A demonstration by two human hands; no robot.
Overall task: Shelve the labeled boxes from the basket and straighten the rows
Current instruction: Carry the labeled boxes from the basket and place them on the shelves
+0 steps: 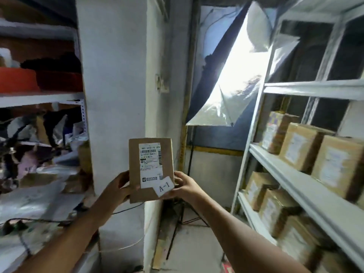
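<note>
In the head view, a small cardboard box (pixel 151 170) is held up in the air in the middle of the scene, in front of a white pillar (pixel 116 85) and left of the white shelf (pixel 307 194) with its rows of similar boxes; the left hand (pixel 118 187) grips its lower left edge and the right hand (pixel 182 185) grips its lower right corner, near a white tag marked "A-1" (pixel 165 187). The box looks stiff, light and not slippery, so I think holding it by the two side edges is safe enough. Its long axis stands nearly upright, and the labeled face points toward the camera.
</note>
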